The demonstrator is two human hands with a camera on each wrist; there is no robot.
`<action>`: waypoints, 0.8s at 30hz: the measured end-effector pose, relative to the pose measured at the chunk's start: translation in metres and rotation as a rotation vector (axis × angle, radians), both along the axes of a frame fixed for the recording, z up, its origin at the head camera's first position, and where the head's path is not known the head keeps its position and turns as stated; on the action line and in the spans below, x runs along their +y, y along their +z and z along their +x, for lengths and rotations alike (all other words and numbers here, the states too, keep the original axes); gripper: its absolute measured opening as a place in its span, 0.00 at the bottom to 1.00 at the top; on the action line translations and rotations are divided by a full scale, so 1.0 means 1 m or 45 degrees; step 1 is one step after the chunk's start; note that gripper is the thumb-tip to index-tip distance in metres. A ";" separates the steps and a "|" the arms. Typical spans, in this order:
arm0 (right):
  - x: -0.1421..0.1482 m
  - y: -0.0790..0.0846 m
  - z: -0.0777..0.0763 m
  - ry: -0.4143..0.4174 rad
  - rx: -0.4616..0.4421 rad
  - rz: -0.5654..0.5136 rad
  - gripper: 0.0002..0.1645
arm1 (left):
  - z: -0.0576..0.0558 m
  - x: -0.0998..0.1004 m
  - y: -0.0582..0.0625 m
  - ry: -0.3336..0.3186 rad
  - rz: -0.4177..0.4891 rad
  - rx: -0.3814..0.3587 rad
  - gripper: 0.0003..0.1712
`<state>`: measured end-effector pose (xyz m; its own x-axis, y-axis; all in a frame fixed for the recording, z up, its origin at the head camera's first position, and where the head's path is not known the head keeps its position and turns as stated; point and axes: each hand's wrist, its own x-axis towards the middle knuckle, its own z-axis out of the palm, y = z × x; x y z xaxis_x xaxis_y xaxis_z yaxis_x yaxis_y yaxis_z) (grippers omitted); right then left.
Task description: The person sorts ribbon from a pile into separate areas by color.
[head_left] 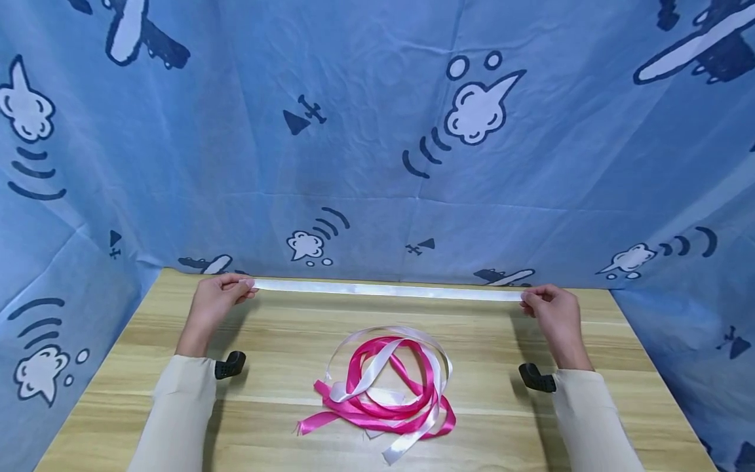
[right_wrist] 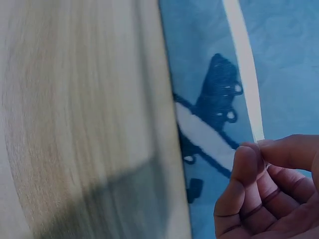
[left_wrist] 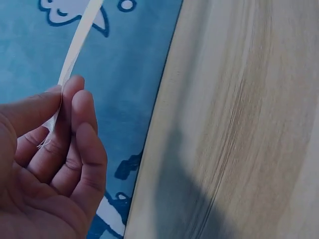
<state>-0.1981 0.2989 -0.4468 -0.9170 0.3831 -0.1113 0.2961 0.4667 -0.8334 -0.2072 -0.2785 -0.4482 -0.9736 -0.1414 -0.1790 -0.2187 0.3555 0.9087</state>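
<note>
You are pinching one end of a white ribbon between the thumb and forefinger of your left hand, and your right hand is pinching the opposite end in much the same way. Both hands are standing well apart near the far edge of the table, so the ribbon is running almost straight between them; that spread is probably what is taking out the slack, since such a soft strip would be sagging without a pull from each side. Its pale face is lying nearly untwisted along the whole span, which suggests that your two grips are matching in angle. In the left wrist view, a frayed tip is poking out past your thumb, so you are likely gripping just inside the loose threads for a firmer hold. Nearer to you, a pink ribbon and some looped white ribbon are lying in a loose tangle; the overlaps are hiding whether those white loops are one piece or several. Your sleeved arms are passing on either side of this tangle, presumably leaving it undisturbed. Behind the table, a patterned blue curtain is hanging.
</note>
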 end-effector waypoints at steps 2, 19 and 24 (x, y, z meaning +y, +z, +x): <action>0.001 -0.004 -0.004 0.003 0.002 0.003 0.15 | -0.005 0.000 -0.001 0.004 0.009 -0.031 0.23; 0.011 -0.033 -0.028 0.037 -0.058 0.247 0.12 | -0.029 0.020 -0.029 0.146 -0.262 -0.067 0.16; 0.012 -0.037 -0.032 0.025 -0.091 0.303 0.13 | -0.032 0.025 -0.036 0.190 -0.326 -0.042 0.16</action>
<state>-0.2300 0.3109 -0.4837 -0.9176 0.3885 -0.0845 0.3391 0.6537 -0.6765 -0.2389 -0.2539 -0.4843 -0.9328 -0.3275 -0.1502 -0.3139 0.5339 0.7852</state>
